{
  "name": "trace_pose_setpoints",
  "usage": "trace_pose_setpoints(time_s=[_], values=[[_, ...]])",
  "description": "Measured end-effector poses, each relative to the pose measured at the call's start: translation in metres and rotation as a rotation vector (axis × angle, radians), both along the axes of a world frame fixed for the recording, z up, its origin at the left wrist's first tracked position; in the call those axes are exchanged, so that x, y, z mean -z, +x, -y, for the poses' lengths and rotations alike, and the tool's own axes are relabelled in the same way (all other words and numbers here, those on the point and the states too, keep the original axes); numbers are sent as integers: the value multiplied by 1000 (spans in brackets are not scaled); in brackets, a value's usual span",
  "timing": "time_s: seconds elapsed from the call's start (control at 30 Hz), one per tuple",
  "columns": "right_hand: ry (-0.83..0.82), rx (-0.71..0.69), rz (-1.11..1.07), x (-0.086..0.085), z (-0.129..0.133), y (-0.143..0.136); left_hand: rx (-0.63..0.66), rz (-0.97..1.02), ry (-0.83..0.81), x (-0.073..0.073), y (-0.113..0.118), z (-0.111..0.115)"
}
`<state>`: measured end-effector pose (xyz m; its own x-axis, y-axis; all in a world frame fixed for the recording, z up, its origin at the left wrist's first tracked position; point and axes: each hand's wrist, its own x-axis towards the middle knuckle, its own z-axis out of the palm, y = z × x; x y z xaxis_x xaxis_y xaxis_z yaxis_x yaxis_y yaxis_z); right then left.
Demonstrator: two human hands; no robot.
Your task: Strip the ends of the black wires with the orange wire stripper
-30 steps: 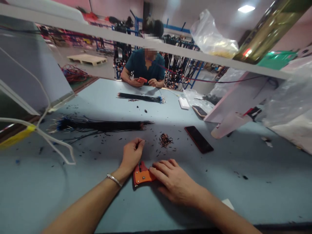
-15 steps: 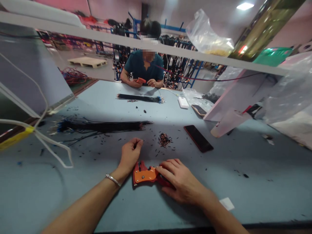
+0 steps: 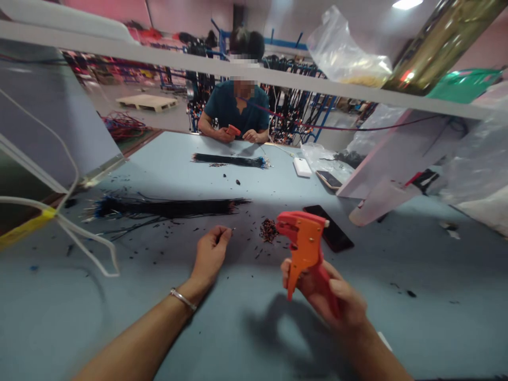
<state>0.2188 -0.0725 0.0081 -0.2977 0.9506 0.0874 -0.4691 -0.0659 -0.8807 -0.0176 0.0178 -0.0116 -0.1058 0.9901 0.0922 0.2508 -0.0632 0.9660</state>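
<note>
Orange wire stripper (image 3: 304,244) stood gripped upright in the right hand (image 3: 333,299) above the bench's (image 3: 79,317) near edge, jaws raised clear, while the left hand (image 3: 210,255) pinched a thin wire end against the surface beside the black wire bundle (image 3: 166,206).

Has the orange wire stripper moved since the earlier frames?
Yes. The orange wire stripper is off the table, raised in the right hand, nearer the black phone.

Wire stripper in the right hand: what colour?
Orange wire stripper, with red handles; head view.
</note>
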Motion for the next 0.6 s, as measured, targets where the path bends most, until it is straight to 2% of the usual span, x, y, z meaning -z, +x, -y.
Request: trace_pose_setpoints(time_s=[0.1,0.23,0.3,0.43,0.6], values=[[-93,-73,-142,5,0,-6,13,68,-6,0,0,0],[-199,-22,-167,12,-2,-12,55,166,12,-1,1,2],[-228,-3,-197,12,-3,-14,65,155,43,-2,2,2],[-210,-30,-279,9,-1,-17,95,90,72,-5,0,3],[-189,-70,-191,10,-2,-22,152,47,34,-5,-1,4]])
